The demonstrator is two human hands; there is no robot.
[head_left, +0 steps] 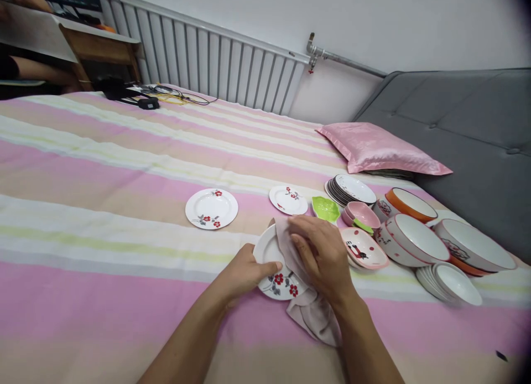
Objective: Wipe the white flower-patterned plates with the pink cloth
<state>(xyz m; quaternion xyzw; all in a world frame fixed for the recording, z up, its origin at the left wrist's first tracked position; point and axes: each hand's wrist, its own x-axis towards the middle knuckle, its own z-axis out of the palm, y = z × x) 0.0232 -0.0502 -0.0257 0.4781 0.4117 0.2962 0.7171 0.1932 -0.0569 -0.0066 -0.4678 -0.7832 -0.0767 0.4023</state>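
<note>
My left hand grips the left rim of a small white plate with red flowers, thumb on top. My right hand presses a pale pink cloth onto the same plate, fingers curled over the fabric. The cloth hangs down off the plate toward me. Two more flowered white plates lie flat on the striped bed cover beyond, one of them a smaller plate further right.
To the right sit a green leaf dish, a stack of plates, pink bowls, larger orange-rimmed bowls and a stack of white saucers. A pink pillow and grey sofa lie beyond. Cables rest near the radiator.
</note>
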